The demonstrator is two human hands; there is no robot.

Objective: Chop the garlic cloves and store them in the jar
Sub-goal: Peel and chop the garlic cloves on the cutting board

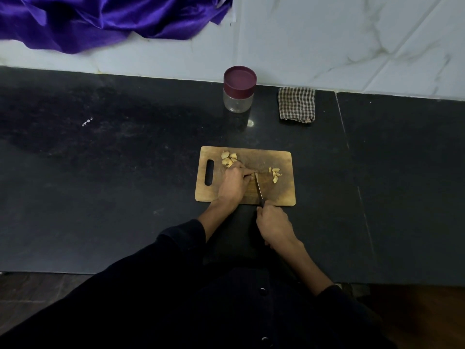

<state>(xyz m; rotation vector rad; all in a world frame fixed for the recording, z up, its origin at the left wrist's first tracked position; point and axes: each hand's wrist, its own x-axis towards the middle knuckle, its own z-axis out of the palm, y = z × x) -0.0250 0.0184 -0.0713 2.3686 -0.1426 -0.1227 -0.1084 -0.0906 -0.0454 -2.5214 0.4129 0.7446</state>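
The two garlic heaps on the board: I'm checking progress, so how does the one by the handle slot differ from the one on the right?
The left heap lies at the board's far edge, touching the left hand; the right heap lies apart, beyond the knife. The left heap's pieces look bigger and bunched; the right heap's look smaller and more scattered. Both are pale yellow and lie on the wooden cutting board, not in the jar.

Worn wooden board [284, 195], glossy satin-like purple cloth [100, 18].

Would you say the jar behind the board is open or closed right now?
Closed. The jar stands upright with its maroon lid on, and its clear body looks empty.
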